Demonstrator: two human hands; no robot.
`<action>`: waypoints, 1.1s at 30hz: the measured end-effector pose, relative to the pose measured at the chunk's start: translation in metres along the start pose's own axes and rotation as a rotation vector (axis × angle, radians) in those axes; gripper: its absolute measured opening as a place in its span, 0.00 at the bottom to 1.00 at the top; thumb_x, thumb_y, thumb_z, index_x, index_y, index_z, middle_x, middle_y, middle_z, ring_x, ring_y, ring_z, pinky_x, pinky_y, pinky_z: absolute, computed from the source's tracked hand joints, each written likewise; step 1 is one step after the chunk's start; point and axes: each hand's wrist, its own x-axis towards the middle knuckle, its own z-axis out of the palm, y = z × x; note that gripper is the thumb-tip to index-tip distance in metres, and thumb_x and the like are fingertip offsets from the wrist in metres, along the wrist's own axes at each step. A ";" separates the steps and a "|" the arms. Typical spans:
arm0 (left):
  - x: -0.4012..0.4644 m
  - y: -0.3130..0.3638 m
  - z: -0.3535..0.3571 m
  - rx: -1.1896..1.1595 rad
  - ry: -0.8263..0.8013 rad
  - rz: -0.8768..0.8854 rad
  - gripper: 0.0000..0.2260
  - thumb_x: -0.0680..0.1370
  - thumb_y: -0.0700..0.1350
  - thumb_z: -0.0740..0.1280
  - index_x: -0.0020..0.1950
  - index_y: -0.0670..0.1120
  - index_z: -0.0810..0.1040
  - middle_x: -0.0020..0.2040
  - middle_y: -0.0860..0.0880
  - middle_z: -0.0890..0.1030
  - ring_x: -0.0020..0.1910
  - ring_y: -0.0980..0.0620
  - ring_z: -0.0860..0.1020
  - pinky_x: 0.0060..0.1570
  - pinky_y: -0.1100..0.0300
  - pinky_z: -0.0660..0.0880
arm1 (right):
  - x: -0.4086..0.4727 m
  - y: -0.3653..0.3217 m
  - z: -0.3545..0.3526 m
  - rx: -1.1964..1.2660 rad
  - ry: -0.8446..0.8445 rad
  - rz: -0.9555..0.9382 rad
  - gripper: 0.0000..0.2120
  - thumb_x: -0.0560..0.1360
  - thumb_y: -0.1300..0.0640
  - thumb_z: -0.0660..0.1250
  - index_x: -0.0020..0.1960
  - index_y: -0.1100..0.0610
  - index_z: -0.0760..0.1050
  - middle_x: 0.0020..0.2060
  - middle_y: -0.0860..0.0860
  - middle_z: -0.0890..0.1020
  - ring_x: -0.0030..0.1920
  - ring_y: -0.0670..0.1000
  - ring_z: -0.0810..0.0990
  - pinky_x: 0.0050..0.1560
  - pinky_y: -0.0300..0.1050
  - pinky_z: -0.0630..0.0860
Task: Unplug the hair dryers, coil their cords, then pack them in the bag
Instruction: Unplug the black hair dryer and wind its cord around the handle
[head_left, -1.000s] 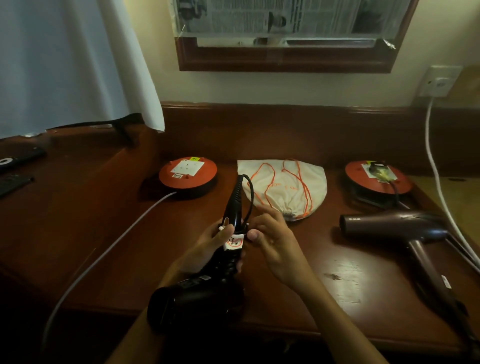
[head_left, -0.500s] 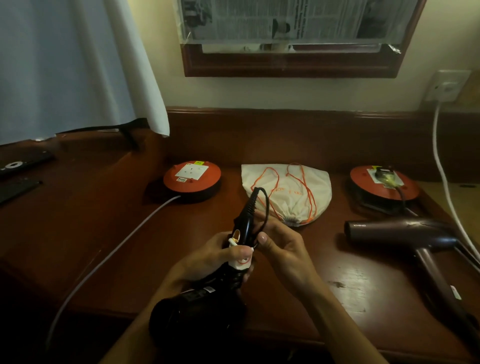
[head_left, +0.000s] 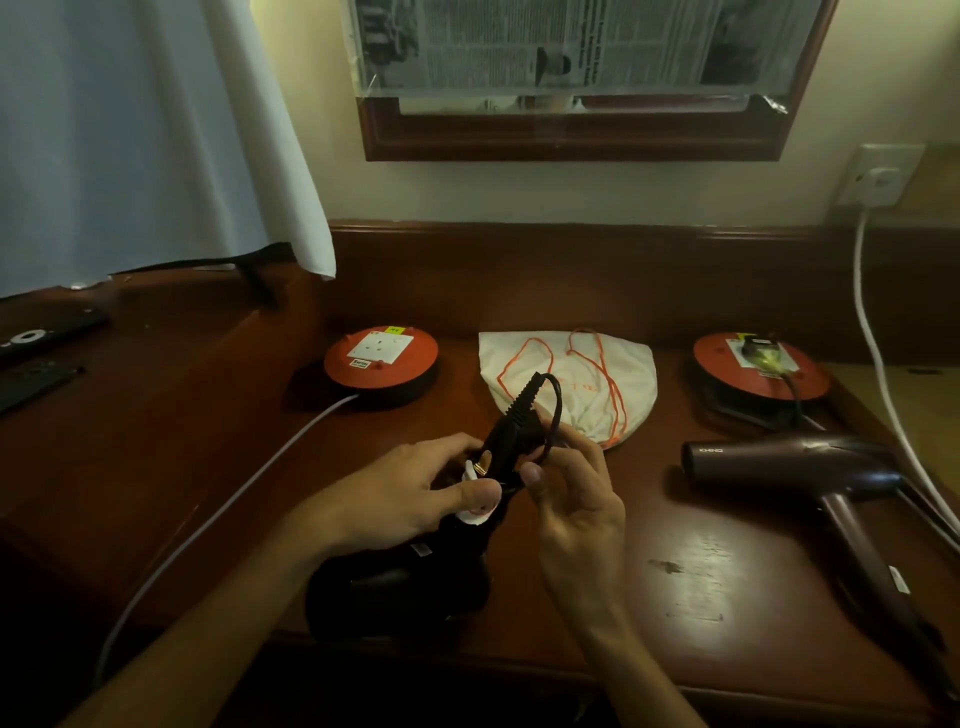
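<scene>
A person's left hand (head_left: 410, 493) grips the handle of a black hair dryer (head_left: 400, 587) above the near edge of a dark wooden desk (head_left: 675, 561), the thumb pressing a white tag and the plug against the handle, while the right hand (head_left: 576, 499) pinches the black cord (head_left: 556, 410) where it loops out of the ribbed strain relief, fingers curled round it. The dryer's barrel hangs low and dark below the hands. Behind them lies a white drawstring bag (head_left: 571, 384) with orange cords, flat on the desk, between two red cable reels: the left reel (head_left: 382, 358) with a bare white socket and a white lead running toward the viewer, the right reel (head_left: 758, 369) with a plug seated in its socket. A maroon hair dryer (head_left: 800, 462) lies on its side at right, just in front of that reel, nozzle pointing left. A white cable (head_left: 878, 364) drops from a wall outlet (head_left: 880, 176). Two remote controls (head_left: 36, 353) rest at far left under a pale curtain (head_left: 130, 135).
</scene>
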 end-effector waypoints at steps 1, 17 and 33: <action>-0.002 0.009 -0.001 0.089 -0.014 -0.020 0.20 0.81 0.63 0.64 0.71 0.60 0.72 0.56 0.59 0.83 0.55 0.61 0.81 0.57 0.56 0.77 | -0.002 -0.001 0.002 -0.027 0.028 -0.011 0.06 0.78 0.68 0.68 0.50 0.60 0.83 0.64 0.51 0.77 0.66 0.43 0.76 0.57 0.33 0.78; 0.013 -0.005 0.065 -0.363 0.487 0.259 0.16 0.82 0.51 0.66 0.70 0.50 0.74 0.60 0.54 0.81 0.62 0.51 0.79 0.58 0.63 0.75 | 0.015 -0.005 -0.024 0.600 -0.055 0.322 0.15 0.81 0.61 0.63 0.66 0.63 0.73 0.66 0.59 0.79 0.66 0.56 0.79 0.57 0.53 0.81; 0.030 -0.004 0.068 -0.373 0.450 0.270 0.20 0.75 0.52 0.73 0.65 0.48 0.77 0.48 0.57 0.82 0.47 0.55 0.82 0.44 0.66 0.76 | 0.047 -0.006 -0.060 0.113 -0.237 0.413 0.11 0.80 0.58 0.67 0.61 0.57 0.79 0.53 0.62 0.84 0.56 0.62 0.83 0.53 0.52 0.81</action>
